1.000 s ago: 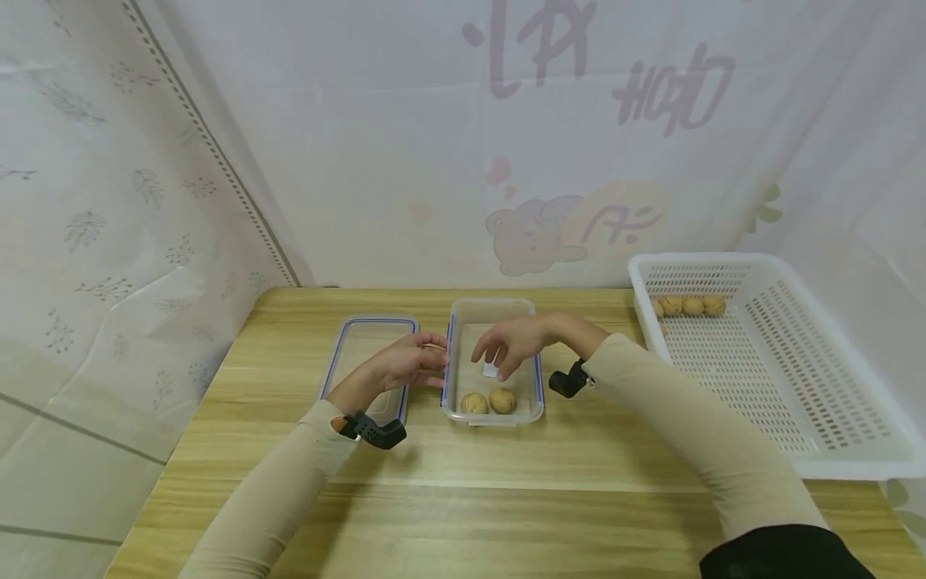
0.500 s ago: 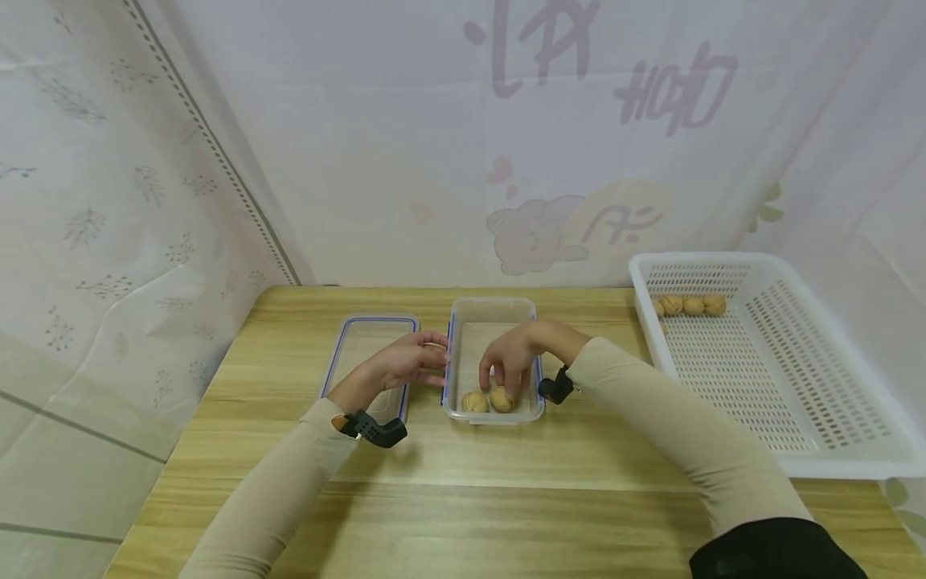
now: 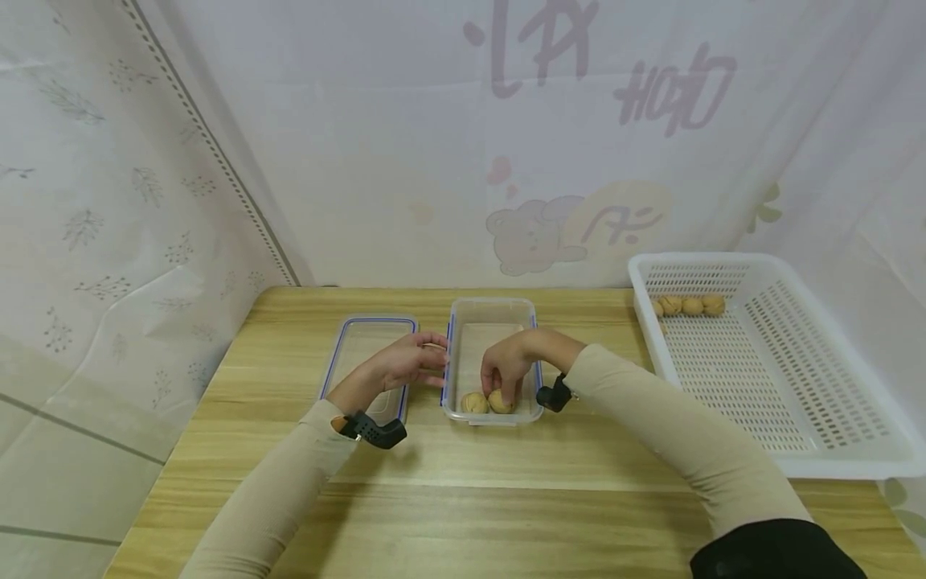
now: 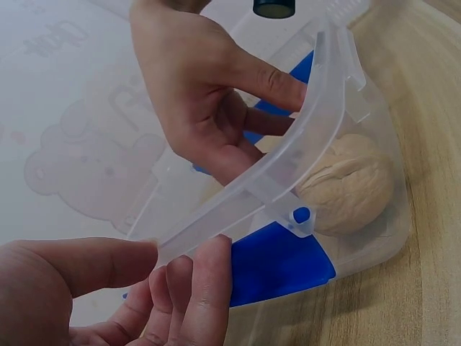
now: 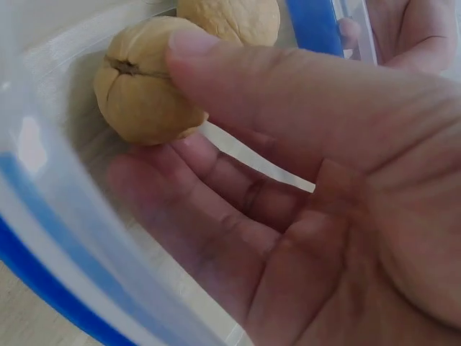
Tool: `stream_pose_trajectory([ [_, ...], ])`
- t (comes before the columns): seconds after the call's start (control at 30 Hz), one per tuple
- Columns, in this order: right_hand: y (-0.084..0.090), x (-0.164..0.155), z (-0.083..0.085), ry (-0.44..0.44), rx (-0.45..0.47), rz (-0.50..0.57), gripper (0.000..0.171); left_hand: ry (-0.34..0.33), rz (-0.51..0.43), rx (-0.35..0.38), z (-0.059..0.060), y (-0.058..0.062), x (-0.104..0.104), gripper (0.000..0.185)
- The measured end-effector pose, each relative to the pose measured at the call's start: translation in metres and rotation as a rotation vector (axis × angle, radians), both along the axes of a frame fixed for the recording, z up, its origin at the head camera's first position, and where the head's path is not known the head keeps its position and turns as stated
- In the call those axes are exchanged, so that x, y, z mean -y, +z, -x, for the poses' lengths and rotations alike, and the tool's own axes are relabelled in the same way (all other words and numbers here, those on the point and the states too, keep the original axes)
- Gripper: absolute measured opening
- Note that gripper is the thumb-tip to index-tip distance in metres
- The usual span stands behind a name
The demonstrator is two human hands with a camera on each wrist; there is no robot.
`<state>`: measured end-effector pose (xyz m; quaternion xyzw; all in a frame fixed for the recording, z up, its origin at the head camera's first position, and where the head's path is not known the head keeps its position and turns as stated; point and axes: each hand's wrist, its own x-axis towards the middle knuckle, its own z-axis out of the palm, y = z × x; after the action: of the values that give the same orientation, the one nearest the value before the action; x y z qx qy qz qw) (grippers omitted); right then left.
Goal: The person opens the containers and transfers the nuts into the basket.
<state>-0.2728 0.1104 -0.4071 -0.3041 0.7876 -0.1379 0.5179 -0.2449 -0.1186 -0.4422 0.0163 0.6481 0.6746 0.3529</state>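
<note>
A clear plastic food container (image 3: 492,334) with blue side clips stands on the table, two walnuts side by side at its near end. My right hand (image 3: 509,360) reaches inside and pinches the right walnut (image 5: 144,86) between thumb and fingers. The left walnut (image 3: 474,403) lies against it, apart from my fingers. At the container's left wall, my left hand (image 4: 166,288) holds the rim, thumb on top and fingers outside near a blue clip (image 4: 277,265). A clear lid with a blue seal (image 3: 369,322) lies flat under my left forearm and wrist, partly covered.
A large white perforated basket (image 3: 846,346) stands on the right of the wooden table (image 3: 463,523). Several walnuts (image 3: 692,305) sit in its far left corner. A printed curtain (image 3: 362,161) hangs along the table's far edge.
My right hand has lowered towards the container's near end and its fingers have closed on the right walnut, which has shifted slightly left. My left hand has stayed on the rim.
</note>
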Motion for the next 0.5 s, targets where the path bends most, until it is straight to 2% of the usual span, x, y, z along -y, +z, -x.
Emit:
stream_pose_trajectory([
  [0.17, -0.0003, -0.0029, 0.0005, 0.032, -0.009, 0.020, 0.027, -0.001, 0.003, -0.005, 0.0007, -0.0011, 0.0002, 0.037],
  [0.33, 0.0012, -0.0066, 0.0012, 0.004, 0.005, 0.052, 0.030, 0.000, 0.012, -0.007, 0.0006, -0.0018, -0.0002, 0.036],
  [0.5, 0.0025, -0.0103, 0.0028, -0.008, -0.033, 0.100, 0.033, 0.005, 0.021, -0.002, 0.0007, -0.0018, -0.0002, 0.036],
])
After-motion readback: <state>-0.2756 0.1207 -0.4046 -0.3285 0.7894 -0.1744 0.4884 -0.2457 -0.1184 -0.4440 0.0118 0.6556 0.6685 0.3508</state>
